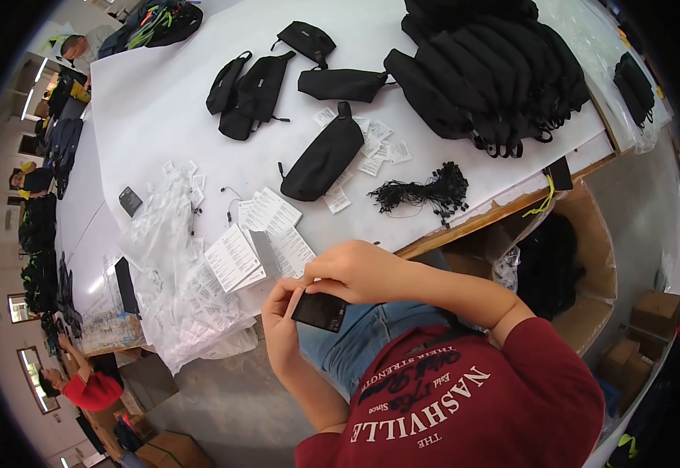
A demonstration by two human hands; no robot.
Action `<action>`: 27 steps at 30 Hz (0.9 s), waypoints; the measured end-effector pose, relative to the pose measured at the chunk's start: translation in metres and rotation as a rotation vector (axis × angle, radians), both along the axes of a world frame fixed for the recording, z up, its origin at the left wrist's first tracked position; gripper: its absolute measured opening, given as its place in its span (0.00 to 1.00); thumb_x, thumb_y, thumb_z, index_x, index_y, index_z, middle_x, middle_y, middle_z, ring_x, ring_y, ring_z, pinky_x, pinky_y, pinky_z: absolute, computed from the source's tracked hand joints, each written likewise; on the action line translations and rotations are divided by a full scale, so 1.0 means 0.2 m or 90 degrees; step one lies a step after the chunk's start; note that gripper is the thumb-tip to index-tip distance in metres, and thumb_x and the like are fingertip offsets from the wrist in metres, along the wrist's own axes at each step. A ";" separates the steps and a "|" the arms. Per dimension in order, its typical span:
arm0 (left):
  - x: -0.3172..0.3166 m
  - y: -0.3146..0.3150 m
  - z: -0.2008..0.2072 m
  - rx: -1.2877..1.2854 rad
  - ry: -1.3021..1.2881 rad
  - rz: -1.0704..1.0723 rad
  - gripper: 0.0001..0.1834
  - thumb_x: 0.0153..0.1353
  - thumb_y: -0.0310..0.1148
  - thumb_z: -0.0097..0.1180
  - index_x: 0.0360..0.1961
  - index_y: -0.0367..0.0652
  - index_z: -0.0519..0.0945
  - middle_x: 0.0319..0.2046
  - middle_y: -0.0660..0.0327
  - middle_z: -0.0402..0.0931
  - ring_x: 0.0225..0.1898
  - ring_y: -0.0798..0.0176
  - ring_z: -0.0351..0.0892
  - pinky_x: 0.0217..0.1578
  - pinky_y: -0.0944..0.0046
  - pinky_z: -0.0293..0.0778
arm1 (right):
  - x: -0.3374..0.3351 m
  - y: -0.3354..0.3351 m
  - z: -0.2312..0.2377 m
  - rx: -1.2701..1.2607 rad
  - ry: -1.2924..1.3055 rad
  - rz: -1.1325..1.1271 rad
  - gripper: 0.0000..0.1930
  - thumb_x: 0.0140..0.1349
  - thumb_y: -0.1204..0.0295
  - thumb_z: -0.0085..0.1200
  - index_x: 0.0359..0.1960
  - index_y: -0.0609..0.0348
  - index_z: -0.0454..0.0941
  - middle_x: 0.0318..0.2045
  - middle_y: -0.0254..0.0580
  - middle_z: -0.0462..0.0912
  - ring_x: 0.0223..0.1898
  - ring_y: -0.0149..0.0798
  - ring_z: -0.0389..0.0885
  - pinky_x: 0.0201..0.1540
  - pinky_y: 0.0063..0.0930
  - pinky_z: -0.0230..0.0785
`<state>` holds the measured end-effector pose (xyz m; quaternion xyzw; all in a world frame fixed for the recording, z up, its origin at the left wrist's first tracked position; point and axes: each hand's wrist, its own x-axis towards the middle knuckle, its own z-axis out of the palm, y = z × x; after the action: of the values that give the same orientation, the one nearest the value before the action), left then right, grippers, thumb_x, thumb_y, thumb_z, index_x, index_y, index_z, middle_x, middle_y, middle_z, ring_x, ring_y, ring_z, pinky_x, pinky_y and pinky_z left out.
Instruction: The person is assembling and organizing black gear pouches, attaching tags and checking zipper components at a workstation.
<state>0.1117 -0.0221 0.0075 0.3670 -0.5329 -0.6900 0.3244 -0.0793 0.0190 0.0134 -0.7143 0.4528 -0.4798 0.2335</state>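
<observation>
In front of my body, past the table's near edge, both hands hold a small black card-like tag [319, 311]. My left hand [281, 313] pinches it at its upper left corner. My right hand [353, 271] is closed on its top edge, fingers bent and meeting the left fingertips. Anything finer between the fingertips is hidden. Just beyond my hands lie printed white paper tags [235, 256], some folded and overlapping. A black zippered pouch [323, 162] rests tilted on the table, and to its right is a bundle of black tag strings [420, 193].
A heap of black pouches [496, 74] covers the table's far right, with several loose pouches [262, 84] further left. Clear plastic bags of white labels [170, 265] hang over the near left edge. An open cardboard box [589, 265] stands at right. Other people work at left.
</observation>
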 end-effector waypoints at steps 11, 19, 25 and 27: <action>-0.20 0.02 0.01 -0.029 0.042 0.004 0.03 0.64 0.26 0.50 0.34 0.37 0.73 0.30 0.66 0.71 0.31 0.75 0.69 0.35 0.76 0.64 | -0.08 0.06 -0.04 0.321 -0.399 0.110 0.07 0.64 0.68 0.53 0.33 0.58 0.74 0.15 0.28 0.70 0.17 0.21 0.66 0.21 0.19 0.57; -0.73 -0.34 -0.15 -0.550 -0.213 0.015 0.12 0.55 0.30 0.60 0.40 0.39 0.77 0.31 0.60 0.75 0.34 0.63 0.72 0.40 0.63 0.65 | -0.28 0.17 -0.14 0.454 -0.572 0.022 0.07 0.63 0.69 0.54 0.30 0.58 0.72 0.14 0.26 0.70 0.15 0.19 0.63 0.18 0.15 0.51; -0.82 -0.51 -0.25 -0.798 -0.449 0.013 0.10 0.51 0.28 0.60 0.36 0.46 0.81 0.31 0.63 0.77 0.44 0.58 0.70 0.49 0.57 0.58 | -0.34 0.31 -0.15 0.450 -0.528 -0.027 0.08 0.62 0.68 0.56 0.30 0.58 0.74 0.15 0.27 0.72 0.16 0.19 0.66 0.18 0.14 0.54; -0.76 -0.50 -0.17 -0.732 -0.398 -0.022 0.08 0.52 0.25 0.57 0.33 0.50 0.82 0.34 0.69 0.79 0.48 0.58 0.68 0.51 0.57 0.56 | -0.37 0.34 -0.17 0.460 -0.530 -0.037 0.08 0.61 0.68 0.56 0.30 0.58 0.74 0.15 0.27 0.72 0.16 0.19 0.66 0.18 0.14 0.54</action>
<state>-0.0413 -0.1223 -0.0256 0.3096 -0.8920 -0.1609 0.2874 -0.1535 0.0866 -0.0215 -0.3259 0.4780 -0.5417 0.6099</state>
